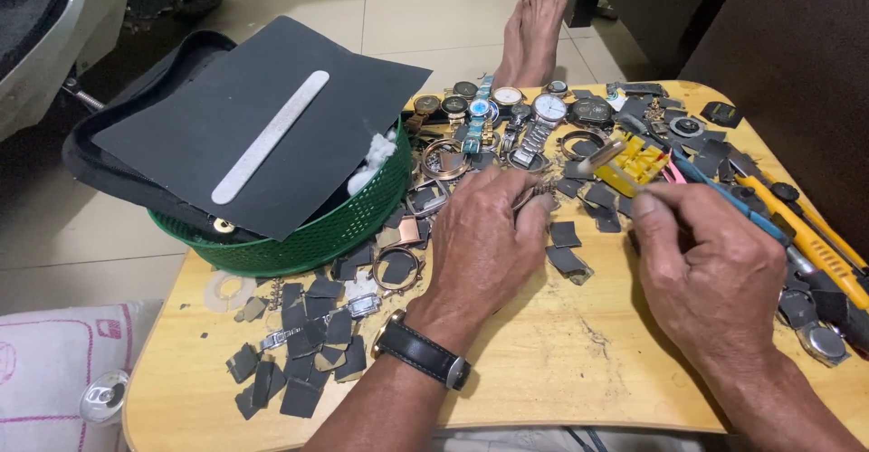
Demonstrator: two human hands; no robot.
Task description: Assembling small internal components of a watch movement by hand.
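Pinching a small metal watch part [534,197] between thumb and fingertips, the left hand [484,239] rests knuckles-up at the table's centre; the right hand [711,266], at three o'clock from it, closes around a blue-handled tool [733,200] whose shaft runs up toward eleven o'clock; whether the tool's tip touches the part cannot be told.

Largest comes the wooden table [561,361], pale and scuffed, filling the lower picture; at ten o'clock a green basket [308,235] sits on it, covered by a dark sheet [226,117] with a long nail file [270,135] lying across it; white cotton [373,158] shows at the basket's rim.

At twelve o'clock a row of wristwatches [507,108] lies beyond the hands, with a bare foot [536,22] on the tiled floor past the table edge; at two o'clock lies a yellow plastic piece [634,164]; along the three o'clock edge lies a yellow cutter [810,239].

At eight o'clock dark strap scraps [299,352] are scattered; two more scraps [568,248] lie between the hands; a black-strapped watch [421,352] circles the left wrist; loose metal bezels [398,266] lie just beside the left hand at nine o'clock.
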